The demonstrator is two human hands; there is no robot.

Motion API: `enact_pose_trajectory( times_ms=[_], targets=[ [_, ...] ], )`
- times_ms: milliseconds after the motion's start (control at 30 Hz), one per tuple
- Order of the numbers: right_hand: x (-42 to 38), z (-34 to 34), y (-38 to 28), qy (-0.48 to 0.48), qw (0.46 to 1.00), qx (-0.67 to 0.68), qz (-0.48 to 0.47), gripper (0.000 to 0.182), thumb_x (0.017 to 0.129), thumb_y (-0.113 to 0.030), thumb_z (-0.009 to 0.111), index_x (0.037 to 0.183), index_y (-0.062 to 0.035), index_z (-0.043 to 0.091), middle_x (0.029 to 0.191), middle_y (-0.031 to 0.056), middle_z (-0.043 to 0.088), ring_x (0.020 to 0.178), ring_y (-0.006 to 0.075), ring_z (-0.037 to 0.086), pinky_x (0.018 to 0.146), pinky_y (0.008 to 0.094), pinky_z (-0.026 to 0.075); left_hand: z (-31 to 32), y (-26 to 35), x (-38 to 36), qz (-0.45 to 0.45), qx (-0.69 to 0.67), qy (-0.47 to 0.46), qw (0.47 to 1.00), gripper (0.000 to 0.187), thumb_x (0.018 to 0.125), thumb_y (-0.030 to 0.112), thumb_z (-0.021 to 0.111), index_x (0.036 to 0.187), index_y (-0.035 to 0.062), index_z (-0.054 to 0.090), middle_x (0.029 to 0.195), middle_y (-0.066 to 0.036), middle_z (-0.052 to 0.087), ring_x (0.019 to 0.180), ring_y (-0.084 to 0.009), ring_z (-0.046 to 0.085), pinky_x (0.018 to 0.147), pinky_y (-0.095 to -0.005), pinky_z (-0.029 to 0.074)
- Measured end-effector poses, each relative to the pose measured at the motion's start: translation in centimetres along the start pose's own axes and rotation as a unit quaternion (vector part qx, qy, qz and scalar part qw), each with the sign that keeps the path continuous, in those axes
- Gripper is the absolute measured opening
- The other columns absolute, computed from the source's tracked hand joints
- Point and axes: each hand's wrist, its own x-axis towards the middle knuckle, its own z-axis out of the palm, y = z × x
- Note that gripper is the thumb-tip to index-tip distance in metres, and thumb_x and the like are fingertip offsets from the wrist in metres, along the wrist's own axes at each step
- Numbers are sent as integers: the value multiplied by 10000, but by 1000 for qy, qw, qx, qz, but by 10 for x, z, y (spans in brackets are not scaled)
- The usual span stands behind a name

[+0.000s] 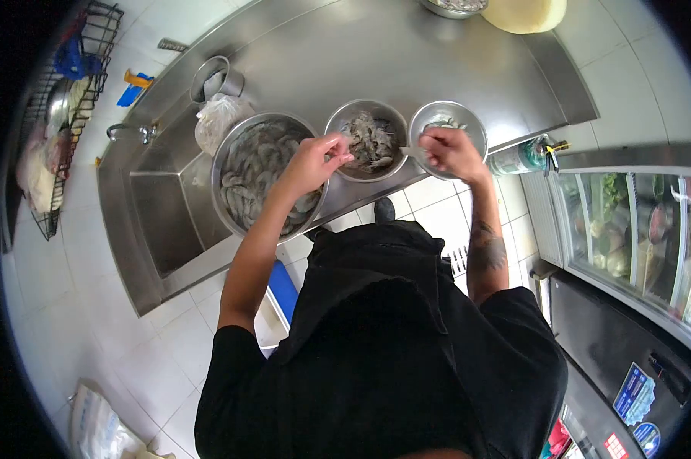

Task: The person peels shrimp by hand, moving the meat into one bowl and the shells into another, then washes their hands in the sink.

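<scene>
- Shrimp [261, 164], grey and seemingly whole, are heaped in the large steel bowl [217, 187], set at the near edge of the steel counter [315, 69], just beside the sink [162, 218].
- Over that bowl's right side the left hand [313, 163] is held, its fingertips brought narrowly together; whether anything is pinched between them cannot be told. A light pinch is probably best kept, since wet shrimp are likely to be slippery.
- In the middle bowl [361, 106], also at the near edge, brownish pieces that look like shrimp shells [372, 139] are piled. Both hands are best kept low and close to the rims, so that drips would be caught.
- Above the right bowl [470, 121] a pale flat piece [413, 152], perhaps a blade, is gripped by the right hand [454, 154] and pointed leftward. If it is sharp, the left fingers should be kept clear of its tip.
</scene>
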Motion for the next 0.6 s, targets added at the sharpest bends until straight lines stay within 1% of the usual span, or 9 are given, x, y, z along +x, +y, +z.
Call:
enact_pose_trajectory(
  times_ms=[67,133,167,233,267,367,500,533,600],
  targets=[
    [-7,-25,11,15,999,-30,-14,165,977,-160,590,1057,-48,680,734,-21,588,639,52,543,522,204,424,-11,17,4,-21,-23,-3,1000,237,833,103,740,917,5,541,816,-120,643,778,-234,698,705,-345,537],
    [-12,-48,12,37,997,-68,-26,214,971,-136,585,1141,-32,664,773,33,652,700,92,618,586,248,487,-31,30,5,-111,9,-60,992,279,834,145,746,1015,7,585,871,-128,679,699,-213,666,686,-325,530],
    [-8,-58,28,106,982,-152,-19,254,950,-167,607,1144,-14,667,764,76,664,699,137,631,630,295,505,-42,19,0,-127,14,-51,991,279,834,145,746,1015,7,585,871,-128,679,699,-213,666,686,-325,530],
    [-3,-63,42,215,931,-296,0,326,910,-206,643,1157,4,663,799,162,688,736,223,667,708,362,527,-60,-10,-9,-106,29,100,989,323,873,186,729,1164,73,645,819,-84,711,678,-131,650,615,-292,502],
    [-5,-63,39,254,898,-358,11,353,891,-216,656,1167,5,658,842,205,699,774,264,688,744,383,531,-68,-21,-20,-113,35,104,988,323,873,186,729,1164,73,645,819,-84,711,678,-131,650,615,-292,502],
    [2,-48,36,238,928,-286,27,339,886,-220,651,1157,-17,667,864,208,708,798,315,703,747,384,531,-80,-47,-55,-191,158,67,966,153,870,181,713,920,40,680,765,-90,698,651,-122,642,615,-306,504],
    [17,-1,20,156,942,-299,-5,299,894,-224,642,1116,-28,683,879,221,706,822,341,706,750,398,536,-25,-69,-103,-353,208,-97,907,247,774,240,764,913,47,695,798,-176,689,715,-313,675,694,-404,526],
    [23,12,23,135,949,-280,-60,299,897,-222,642,1122,-28,678,871,222,702,821,344,706,744,401,536,-11,-73,-109,-352,209,-99,907,247,774,240,764,913,47,695,798,-176,689,715,-313,675,694,-404,526],
    [29,41,6,81,958,-272,-47,274,903,-200,627,1109,-24,668,882,228,694,841,376,692,744,418,535,13,-83,-120,-289,250,30,924,286,748,269,777,895,38,695,823,-221,678,782,-397,665,748,-447,519]
  ],
)
